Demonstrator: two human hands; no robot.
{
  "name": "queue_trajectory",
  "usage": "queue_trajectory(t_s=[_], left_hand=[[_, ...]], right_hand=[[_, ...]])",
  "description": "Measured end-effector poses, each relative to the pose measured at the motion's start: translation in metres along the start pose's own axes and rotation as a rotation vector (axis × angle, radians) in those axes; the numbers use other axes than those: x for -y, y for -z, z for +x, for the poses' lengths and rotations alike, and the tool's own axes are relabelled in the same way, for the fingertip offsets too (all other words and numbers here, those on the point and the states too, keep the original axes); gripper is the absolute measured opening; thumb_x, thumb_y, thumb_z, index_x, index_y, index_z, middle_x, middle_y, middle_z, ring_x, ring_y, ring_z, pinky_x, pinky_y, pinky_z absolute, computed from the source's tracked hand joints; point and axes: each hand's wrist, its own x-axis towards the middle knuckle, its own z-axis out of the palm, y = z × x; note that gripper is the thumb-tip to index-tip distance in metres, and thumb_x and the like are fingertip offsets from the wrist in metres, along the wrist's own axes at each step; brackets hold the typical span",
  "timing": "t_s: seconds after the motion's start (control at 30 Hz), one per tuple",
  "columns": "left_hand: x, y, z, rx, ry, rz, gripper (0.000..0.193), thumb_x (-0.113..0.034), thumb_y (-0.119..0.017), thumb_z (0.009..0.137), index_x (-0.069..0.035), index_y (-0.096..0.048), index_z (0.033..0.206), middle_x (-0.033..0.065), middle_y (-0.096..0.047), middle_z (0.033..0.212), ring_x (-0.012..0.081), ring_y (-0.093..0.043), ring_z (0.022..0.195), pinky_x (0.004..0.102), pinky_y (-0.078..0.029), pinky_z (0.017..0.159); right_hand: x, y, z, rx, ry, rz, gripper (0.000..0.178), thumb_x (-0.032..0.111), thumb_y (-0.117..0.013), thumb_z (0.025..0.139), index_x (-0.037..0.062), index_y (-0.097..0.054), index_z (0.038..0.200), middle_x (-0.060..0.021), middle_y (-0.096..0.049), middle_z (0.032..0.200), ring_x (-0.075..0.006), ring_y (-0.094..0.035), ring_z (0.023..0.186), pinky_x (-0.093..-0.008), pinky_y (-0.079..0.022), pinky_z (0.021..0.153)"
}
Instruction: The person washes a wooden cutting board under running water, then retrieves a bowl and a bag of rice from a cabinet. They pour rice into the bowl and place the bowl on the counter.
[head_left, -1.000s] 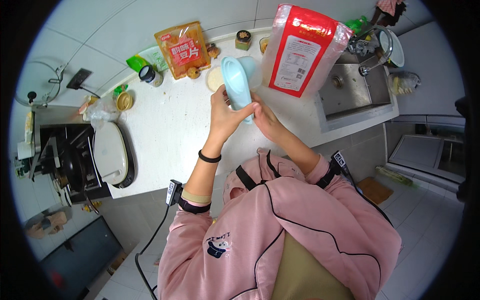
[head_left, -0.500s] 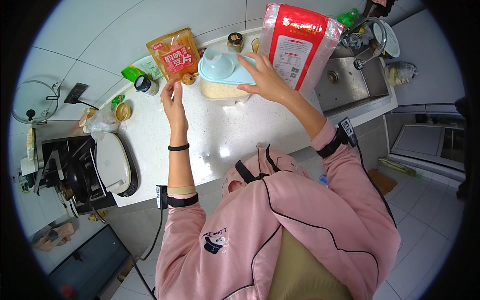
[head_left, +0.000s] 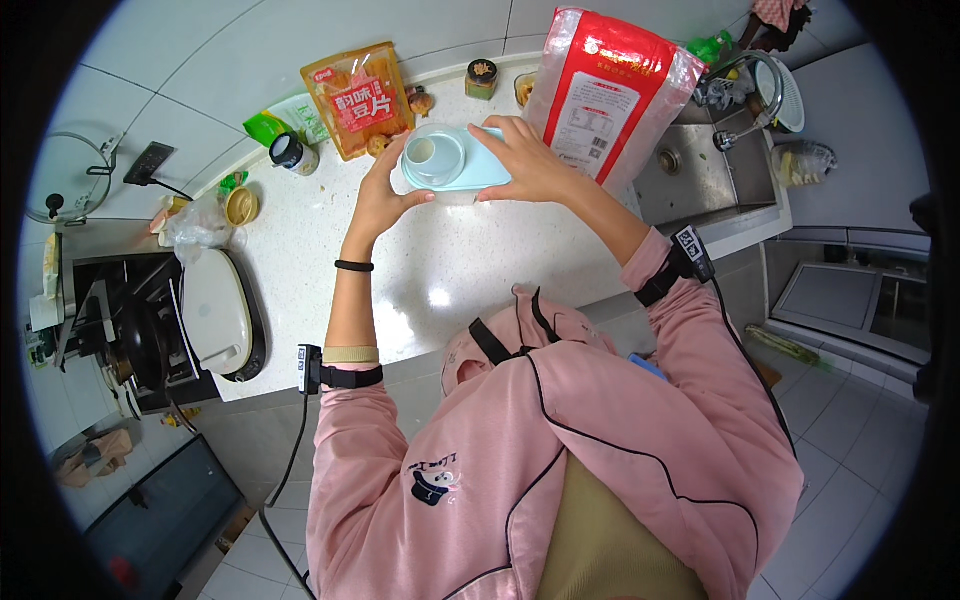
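Observation:
A light blue lid (head_left: 485, 168) with a round translucent spout cap (head_left: 434, 157) lies level over a clear tub (head_left: 458, 198). The lid hides nearly all of the tub and what is in it. At the lid's left end, my left hand (head_left: 381, 200) grips it with the thumb along the near edge. My right hand (head_left: 528, 168) holds the opposite end, thumb in front and fingers over the far edge.
Behind the tub stand an orange snack pouch (head_left: 358, 105), a dark-lidded jar (head_left: 292, 153) and a small jar (head_left: 480, 80). A red and clear bag (head_left: 605, 95) leans between the tub and the sink (head_left: 705, 160). An oval white appliance (head_left: 215, 310) sits at left.
My left hand has moved right from beside the pouch and taken hold of the lid's left end. The lid has gone from tilted above pale grains to level, covering them.

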Motion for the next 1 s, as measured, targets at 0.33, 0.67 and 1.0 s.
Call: queue_trajectory(t_s=[0.33,0.67,1.0], left_hand=[[-0.008,0.004,0.012,0.059,0.054,-0.008,0.086,-0.016,-0.09,0.053,-0.006,-0.05,0.129,0.0134,-0.058,0.127,0.0305,-0.054,0.119,0.0404,-0.043,0.102],[-0.005,0.002,0.023,0.122,0.076,0.05,0.079,-0.009,-0.09,0.053,-0.005,-0.05,0.12,0.0115,-0.059,0.114,0.0277,-0.055,0.113,0.0374,-0.042,0.102],[0.01,0.009,0.035,0.214,-0.031,-0.057,0.096,-0.014,-0.092,0.05,-0.006,-0.043,0.133,0.0135,-0.056,0.129,0.0299,-0.049,0.126,0.0394,-0.038,0.107]], right_hand=[[0.012,-0.006,0.009,-0.09,0.035,-0.161,0.102,0.058,-0.077,0.065,0.0002,-0.038,0.138,-0.0191,-0.043,0.129,-0.0345,-0.042,0.119,-0.0438,-0.035,0.099],[0.012,-0.013,0.009,-0.057,-0.036,-0.193,0.099,0.049,-0.078,0.065,0.0029,-0.035,0.142,-0.0191,-0.043,0.129,-0.0337,-0.046,0.115,-0.0427,-0.041,0.092],[-0.011,-0.017,-0.002,-0.239,-0.02,0.386,0.126,0.031,-0.091,0.052,0.0052,-0.016,0.149,-0.0203,-0.028,0.145,-0.0382,-0.026,0.137,-0.0467,-0.03,0.111]])
